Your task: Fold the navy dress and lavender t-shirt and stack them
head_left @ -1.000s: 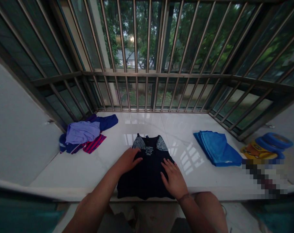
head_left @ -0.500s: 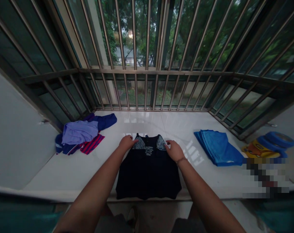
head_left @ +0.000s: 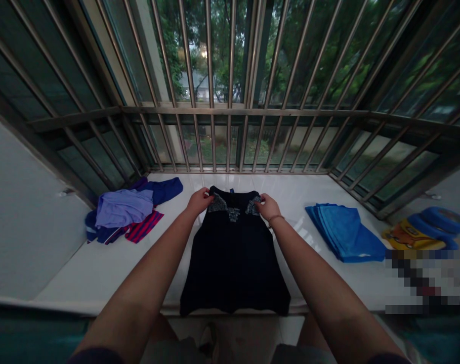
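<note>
A black sleeveless top (head_left: 233,258) with grey patterned shoulder patches lies stretched out on the white marble sill (head_left: 100,268), its hem at the near edge. My left hand (head_left: 200,200) grips the top's left shoulder and my right hand (head_left: 265,206) grips its right shoulder. Both arms reach forward over the sill, one on each side of the garment.
A heap of blue, lilac and red-striped clothes (head_left: 129,210) lies at the left. A folded blue cloth stack (head_left: 345,232) sits at the right, with a yellow and blue item (head_left: 423,230) beyond it. Metal window bars (head_left: 230,101) close off the far side.
My hands moved from the middle of the top up to its shoulders, took hold, and pulled them away from me, so the garment now lies longer on the sill.
</note>
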A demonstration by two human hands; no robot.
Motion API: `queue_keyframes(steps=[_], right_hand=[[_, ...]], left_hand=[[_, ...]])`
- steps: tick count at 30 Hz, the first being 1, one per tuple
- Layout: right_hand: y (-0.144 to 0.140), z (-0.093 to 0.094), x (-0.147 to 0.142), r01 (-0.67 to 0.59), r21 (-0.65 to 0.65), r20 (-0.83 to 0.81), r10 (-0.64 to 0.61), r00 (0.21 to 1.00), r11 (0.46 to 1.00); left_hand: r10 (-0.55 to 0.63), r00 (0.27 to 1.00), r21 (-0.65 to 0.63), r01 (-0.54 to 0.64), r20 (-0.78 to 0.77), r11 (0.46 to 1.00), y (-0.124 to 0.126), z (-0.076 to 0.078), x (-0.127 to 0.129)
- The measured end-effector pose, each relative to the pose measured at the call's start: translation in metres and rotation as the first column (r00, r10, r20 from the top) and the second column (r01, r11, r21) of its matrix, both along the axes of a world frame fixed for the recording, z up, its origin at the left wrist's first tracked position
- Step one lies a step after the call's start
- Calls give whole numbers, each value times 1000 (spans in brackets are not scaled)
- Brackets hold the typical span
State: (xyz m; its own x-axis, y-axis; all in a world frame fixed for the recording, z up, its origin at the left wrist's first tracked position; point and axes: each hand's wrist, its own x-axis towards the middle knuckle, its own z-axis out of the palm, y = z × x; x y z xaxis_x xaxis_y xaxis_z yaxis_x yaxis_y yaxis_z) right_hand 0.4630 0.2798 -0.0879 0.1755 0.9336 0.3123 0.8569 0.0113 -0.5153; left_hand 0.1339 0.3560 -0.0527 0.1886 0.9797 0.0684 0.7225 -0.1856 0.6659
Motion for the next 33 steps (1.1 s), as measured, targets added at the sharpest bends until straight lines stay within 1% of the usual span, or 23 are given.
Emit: queue_keyframes(steps=[2,3,4,5,6,8,10,11,13,15,18,21,23,25,27,28,29,31,33], right_hand=[[-18,13,2,-9,41,-46,10,999,999],[-32,17,2,-19,52,-68,22,997,998],[-48,18,2,-33,67,-82,38,996,997],[-67,17,1,-61,81,-91,68,993,995],[-88,12,1,-105,91,-93,114,989,990],[-133,-3,1,-240,86,-77,246,966,967],[-174,-24,2,-361,23,-44,362,931,932],[-192,-33,2,-395,-13,-28,394,919,919],[-219,-47,3,-411,-65,-4,411,911,909],[-234,-50,2,-392,-73,4,393,919,917],[-238,-42,-2,-321,-48,6,322,947,946],[-233,-34,-12,-234,-12,27,234,972,972],[-231,-34,-20,-214,-13,62,214,975,977],[-231,-37,-29,-209,-49,125,214,969,977],[-231,-38,-36,-187,-109,196,206,959,976],[-231,-37,-38,-166,-141,225,195,955,976],[-229,-35,-38,-142,-175,247,183,952,974],[-222,-24,-38,-90,-253,286,163,944,963],[-208,-8,-36,-27,-324,342,144,929,946]], left_hand=[[-48,998,57,46,50,997,-16,11,-9],[-75,995,77,70,67,995,-29,12,-14],[-105,992,87,99,76,991,-45,10,-21],[-141,987,91,134,72,987,-63,5,-29],[-177,982,90,172,60,981,-83,-4,-38],[-265,964,89,265,-5,960,-125,-28,-57],[-321,946,89,325,-53,942,-164,-55,-74],[-338,939,96,343,-63,934,-181,-67,-81],[-348,936,126,352,-54,927,-207,-83,-91],[-318,948,158,318,-30,935,-222,-89,-94],[-207,978,158,205,-5,966,-223,-84,-88],[-81,997,102,79,12,992,-207,-74,-72],[-47,999,66,46,20,997,-194,-69,-59],[-77,997,119,77,-8,990,-181,-66,-46],[-127,987,229,147,-99,962,-167,-65,-36],[-141,977,262,181,-162,948,-161,-65,-32],[-146,963,263,205,-227,943,-154,-66,-30],[-154,934,202,226,-323,953,-139,-67,-29],[-174,917,129,233,-359,964,-123,-68,-30]])
